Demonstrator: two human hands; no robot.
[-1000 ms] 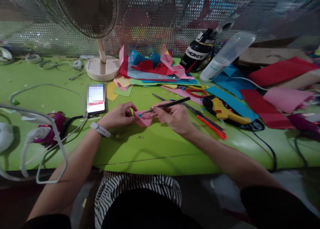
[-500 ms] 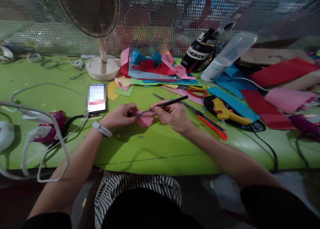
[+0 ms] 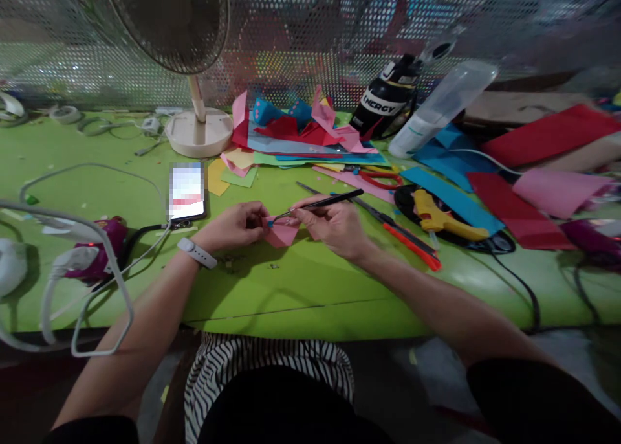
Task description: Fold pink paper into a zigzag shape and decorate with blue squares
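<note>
Between my hands is a folded pink piece of paper point(image 3: 283, 236), just above the green table point(image 3: 315, 301). My left hand point(image 3: 239, 225) is closed on its left edge, fingers pinched together. In my right hand point(image 3: 337, 226) is a pair of tweezers point(image 3: 330, 200) with a black handle and a bent metal tip. The tip touches or almost touches a tiny blue piece point(image 3: 270, 223) at the paper's upper left. My right fingertips hide part of the paper's right side.
Beyond my right hand lie scissors point(image 3: 381, 180), a red-handled cutter point(image 3: 411, 245) and a yellow glue gun point(image 3: 441, 217). A phone point(image 3: 187, 191) and a fan point(image 3: 198, 133) stand left. Coloured paper sheets point(image 3: 310, 156), a black bottle point(image 3: 383, 101) and white cables point(image 3: 109, 263) surround the work.
Hands, paper and tweezers keep nearly the same place. The tweezers' handle has dipped slightly, and the tip stays by the tiny blue piece. The whole view has shifted a little.
</note>
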